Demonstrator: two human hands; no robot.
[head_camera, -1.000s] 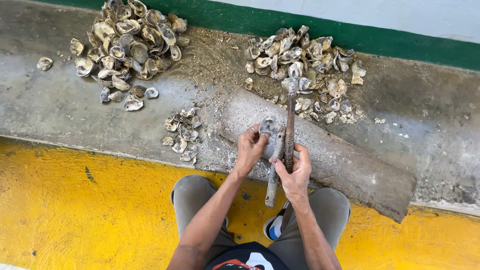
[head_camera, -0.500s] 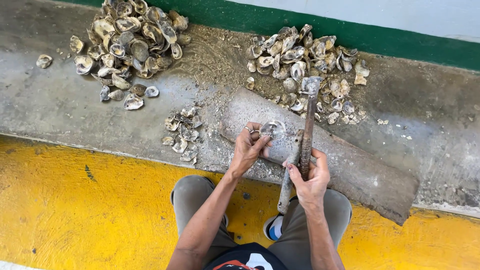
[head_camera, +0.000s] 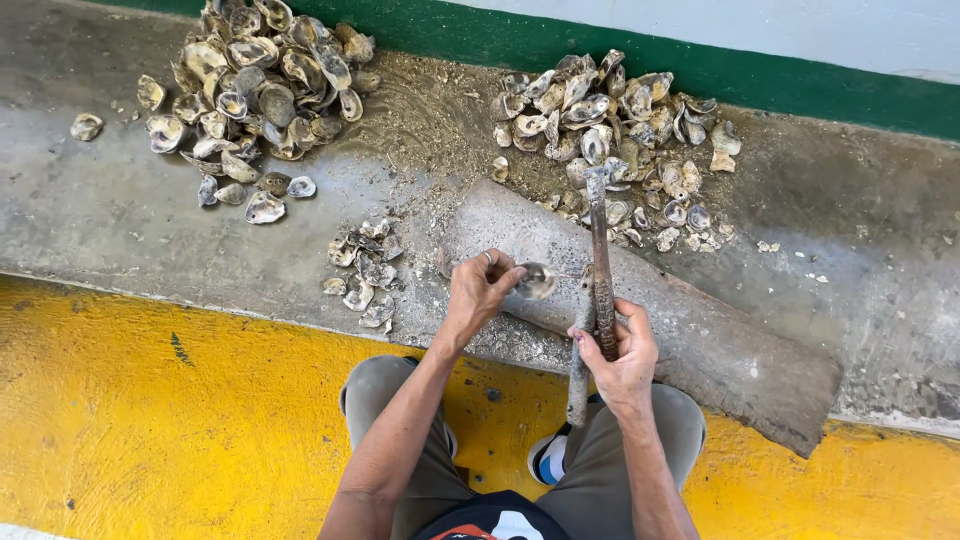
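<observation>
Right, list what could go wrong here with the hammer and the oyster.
1. The left hand pinches the oyster on the stone slab, right beside the rusty hammer in the right hand; a stray blow could land on the fingers.
2. Both hands are bare, so sharp shell edges may cut them.
3. The right hand also grips a second thin tool, which may loosen its hold on the hammer.

Shell piles (head_camera: 250, 95) (head_camera: 620, 130) lie behind the slab (head_camera: 700, 330); smaller heap (head_camera: 365, 270) probably left of it
</observation>
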